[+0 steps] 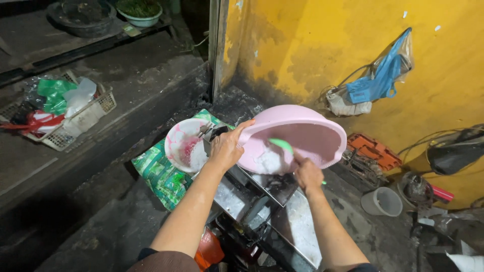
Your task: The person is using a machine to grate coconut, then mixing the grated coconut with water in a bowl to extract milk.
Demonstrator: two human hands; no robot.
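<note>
Basin (302,132): pink plastic, tilted on its side with the open mouth facing the camera, held over a metal machine (262,194) on a dark, stained floor.
Contents: a white, wet-looking mass (267,161) clings to the lower inside of the basin (what it is cannot be told).
Left hand (226,148): grips the basin's near rim, fingers wrapped over the edge, thumb along the outside.
Right hand (307,174): fingers closed around the handle of a green scraper (281,145), whose blade rests inside the basin against the white mass.
Bowl (185,145): smaller, pink and white, just left of the left hand, with reddish residue inside; it sits by the machine above a green patterned sack (161,174).
Wall (312,45): yellow, worn and blotched, with a blue plastic bag (380,75) hanging from it.
Left of scene: a white mesh basket (98,108) holds green, white and red bags on a dark step.
Right of scene: a pale bucket (382,201) stands on the floor, near an orange tool (375,150).
</note>
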